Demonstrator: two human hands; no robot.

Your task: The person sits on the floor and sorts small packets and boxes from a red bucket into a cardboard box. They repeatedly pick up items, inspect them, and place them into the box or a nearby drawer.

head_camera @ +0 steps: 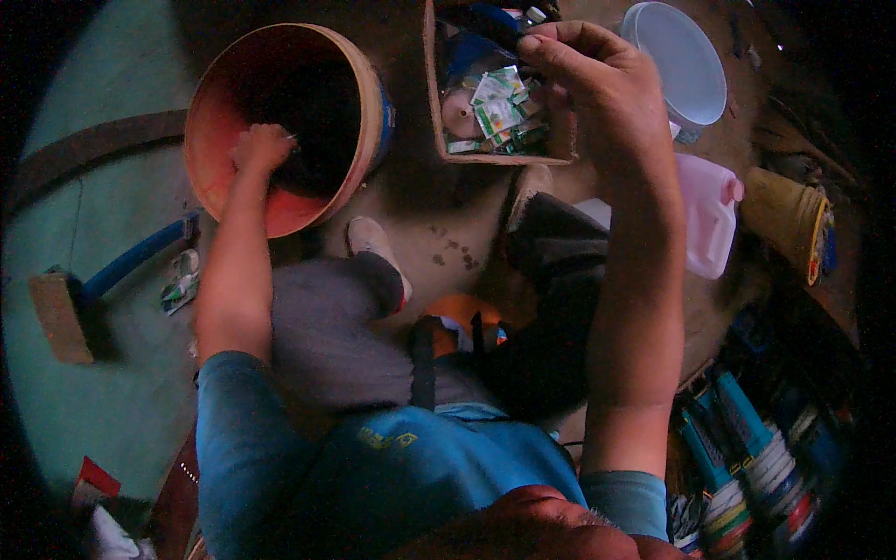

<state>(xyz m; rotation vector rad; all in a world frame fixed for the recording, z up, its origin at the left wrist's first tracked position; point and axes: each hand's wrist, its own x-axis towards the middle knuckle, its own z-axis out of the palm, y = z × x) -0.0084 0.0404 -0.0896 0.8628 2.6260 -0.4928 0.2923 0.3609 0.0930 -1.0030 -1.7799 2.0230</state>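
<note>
My left hand [264, 148] is inside a large orange-red bucket [234, 77], fingers curled near its inner wall. A small pale spot shows at its fingertips, too blurred to name, and the bucket's depth is in dark shadow. Raised above an open-topped box [439, 119], my right hand [602, 77] pinches a dark thin thing [490, 26] between thumb and forefinger; its kind is unclear. In the box lie several green-and-white printed packets [500, 115] and a pale round disc [459, 113] with a hole at its centre.
A round translucent tub [675, 63], a pink plastic jug [707, 213] and a yellowish bucket [780, 210] stand at the right. Bundled items with blue handles [745, 416] lie lower right. On the left are a blue-handled tool [136, 255] with a blocky head and a curved dark strip [105, 150].
</note>
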